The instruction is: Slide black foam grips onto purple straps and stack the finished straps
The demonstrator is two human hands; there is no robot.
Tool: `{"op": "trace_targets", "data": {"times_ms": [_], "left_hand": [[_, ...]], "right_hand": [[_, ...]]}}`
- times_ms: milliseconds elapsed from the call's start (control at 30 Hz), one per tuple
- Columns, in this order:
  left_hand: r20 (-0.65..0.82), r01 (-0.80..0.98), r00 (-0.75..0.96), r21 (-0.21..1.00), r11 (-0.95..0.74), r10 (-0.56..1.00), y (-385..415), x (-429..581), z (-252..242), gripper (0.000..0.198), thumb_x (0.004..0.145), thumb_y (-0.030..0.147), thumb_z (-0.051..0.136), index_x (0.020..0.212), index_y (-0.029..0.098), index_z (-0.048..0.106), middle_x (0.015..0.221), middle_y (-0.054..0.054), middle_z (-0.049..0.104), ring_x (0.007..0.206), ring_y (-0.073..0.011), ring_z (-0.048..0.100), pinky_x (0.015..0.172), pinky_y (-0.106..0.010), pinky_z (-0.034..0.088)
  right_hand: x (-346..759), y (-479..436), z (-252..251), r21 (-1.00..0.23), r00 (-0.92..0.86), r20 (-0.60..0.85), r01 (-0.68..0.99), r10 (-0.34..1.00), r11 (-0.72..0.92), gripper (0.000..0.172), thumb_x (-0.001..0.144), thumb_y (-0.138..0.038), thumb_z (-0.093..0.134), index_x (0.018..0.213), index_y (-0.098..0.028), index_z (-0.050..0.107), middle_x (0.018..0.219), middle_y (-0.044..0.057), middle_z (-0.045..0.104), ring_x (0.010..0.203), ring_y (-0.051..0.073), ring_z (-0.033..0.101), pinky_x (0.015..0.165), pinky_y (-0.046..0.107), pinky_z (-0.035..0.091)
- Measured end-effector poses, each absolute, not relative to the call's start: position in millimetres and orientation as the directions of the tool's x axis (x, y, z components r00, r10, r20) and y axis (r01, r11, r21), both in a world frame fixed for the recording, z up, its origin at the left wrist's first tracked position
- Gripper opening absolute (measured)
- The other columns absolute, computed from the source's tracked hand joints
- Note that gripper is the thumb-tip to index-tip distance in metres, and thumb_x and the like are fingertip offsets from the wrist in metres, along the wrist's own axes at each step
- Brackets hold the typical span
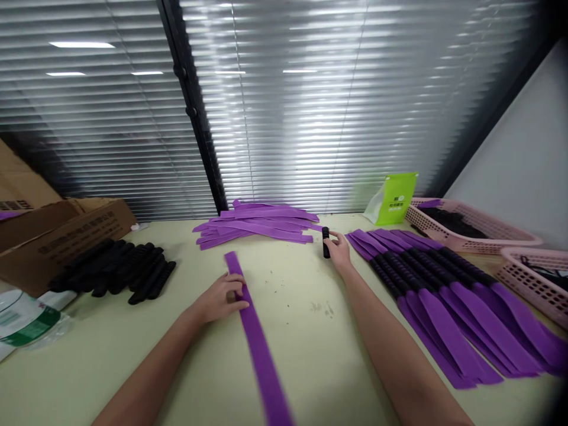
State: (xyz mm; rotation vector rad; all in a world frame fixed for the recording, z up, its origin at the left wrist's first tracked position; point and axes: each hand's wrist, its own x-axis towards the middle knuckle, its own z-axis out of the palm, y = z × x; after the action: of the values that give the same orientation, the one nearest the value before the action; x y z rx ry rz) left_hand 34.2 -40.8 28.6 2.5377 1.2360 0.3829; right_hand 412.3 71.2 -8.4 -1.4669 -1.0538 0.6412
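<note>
A long purple strap (pixel 257 337) lies flat on the pale table (pixel 302 319), running from the middle toward me. My left hand (pixel 222 297) rests on its upper part, fingers curled and pinching the strap's edge. My right hand (pixel 339 249) reaches further back and closes its fingertips on a short black foam tube (pixel 326 241) that lies on the table. Behind both hands sits a loose heap of purple straps (pixel 257 226).
Several black foam tubes (pixel 119 271) lie at the left beside a cardboard box (pixel 62 236). Finished straps with black grips (pixel 448 290) are laid in a row at the right. Pink baskets (pixel 479 228), a green pouch (pixel 394 198) and a plastic bag (pixel 26 319) border the table.
</note>
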Motion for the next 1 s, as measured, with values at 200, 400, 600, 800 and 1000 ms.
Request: {"op": "trace_targets", "data": {"times_ms": [200,400,600,800,1000], "left_hand": [[0.061,0.699,0.643,0.360,-0.618,0.763,-45,38,27,0.023,0.085,0.042,0.055,0.099,0.028,0.066,0.141,-0.003,0.047,0.137,-0.0273,0.029,0.114,-0.053,0.015],[-0.075,0.670,0.711,0.372,-0.642,0.699,-52,43,36,0.039,0.091,0.030,0.045,0.126,0.046,0.052,0.145,0.006,0.041,0.140,-0.0281,0.023,0.111,-0.063,0.005],[-0.062,0.676,0.696,0.392,-0.624,0.716,-57,56,33,0.056,0.091,0.048,0.046,0.143,0.044,0.026,0.151,0.002,0.033,0.141,-0.0289,0.018,0.110,-0.063,0.000],[0.018,0.771,0.581,0.307,-0.558,0.814,-54,57,21,0.055,0.089,0.061,0.039,0.139,0.041,0.036,0.147,-0.002,0.038,0.135,-0.0288,0.031,0.111,-0.060,0.007],[-0.070,0.805,0.561,0.278,-0.524,0.825,-53,34,28,0.090,0.067,0.074,0.057,0.144,0.038,0.027,0.153,-0.006,0.024,0.138,-0.0361,0.022,0.110,-0.059,0.010]], "right_hand": [[412,73,-10,-0.960,0.432,0.175,0.274,0.884,0.056,0.052,0.066,-0.041,0.055,0.113,-0.019,0.058,0.067,-0.004,0.058,0.058,0.013,0.053,0.054,0.023,0.040],[412,69,-9,-0.904,0.390,0.229,0.424,0.892,0.047,0.051,0.071,-0.041,0.051,0.116,-0.019,0.056,0.065,-0.003,0.058,0.057,0.014,0.052,0.053,0.023,0.038],[378,49,16,-0.602,-0.044,0.367,0.750,0.929,0.274,0.049,0.075,-0.034,0.053,0.123,-0.025,0.055,0.065,-0.004,0.058,0.059,0.014,0.053,0.055,0.023,0.035],[290,10,35,-0.361,-0.537,0.176,0.745,0.825,0.562,0.048,0.079,-0.036,0.054,0.126,-0.028,0.052,0.084,0.001,0.067,0.071,0.016,0.061,0.058,0.023,0.038],[276,5,33,-0.181,-0.481,0.051,0.858,0.875,0.481,0.048,0.081,-0.042,0.049,0.127,-0.029,0.049,0.104,0.005,0.067,0.090,0.023,0.063,0.065,0.028,0.044]]}}
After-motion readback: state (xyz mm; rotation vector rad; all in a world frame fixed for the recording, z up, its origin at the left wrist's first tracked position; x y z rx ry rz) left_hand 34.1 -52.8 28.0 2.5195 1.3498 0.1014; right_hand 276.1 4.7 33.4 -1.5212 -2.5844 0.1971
